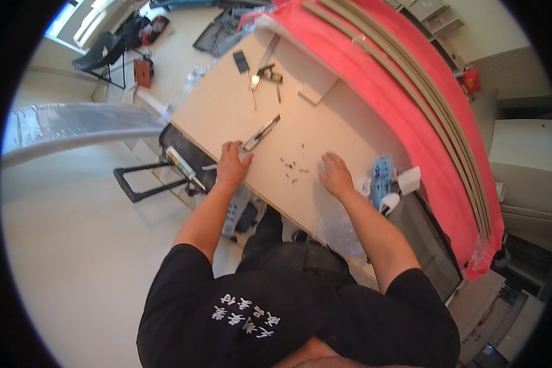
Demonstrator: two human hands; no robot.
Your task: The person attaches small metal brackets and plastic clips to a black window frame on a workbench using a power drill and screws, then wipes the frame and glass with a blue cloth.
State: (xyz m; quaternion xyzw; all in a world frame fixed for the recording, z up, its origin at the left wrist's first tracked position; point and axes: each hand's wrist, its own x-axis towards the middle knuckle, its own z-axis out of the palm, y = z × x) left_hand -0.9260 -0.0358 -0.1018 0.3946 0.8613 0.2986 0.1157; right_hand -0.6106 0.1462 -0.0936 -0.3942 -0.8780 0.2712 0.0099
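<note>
My left hand (232, 164) rests at the near left edge of a pale wooden board (276, 175), fingers apart and holding nothing. Just beyond its fingertips lies a utility knife (261, 132). My right hand (336, 175) is over the right part of the board, its fingers stretched out and nothing in them. Between the hands, several small dark pieces (290, 165), perhaps screws, are scattered on the board. Farther back are a hammer-like tool with a thin wooden handle (251, 92), a dark and yellow hand tool (270, 75), a slim dark rod (278, 94) and a black block (240, 61).
Long tan strips (411, 80) lie on pink sheeting (374, 73) along the far right. A sealant tube (183, 164) lies on a black case with a pull handle (135, 184) at left. Blue and white packets (383, 175) sit beside my right forearm. A folding chair (107, 52) stands far left.
</note>
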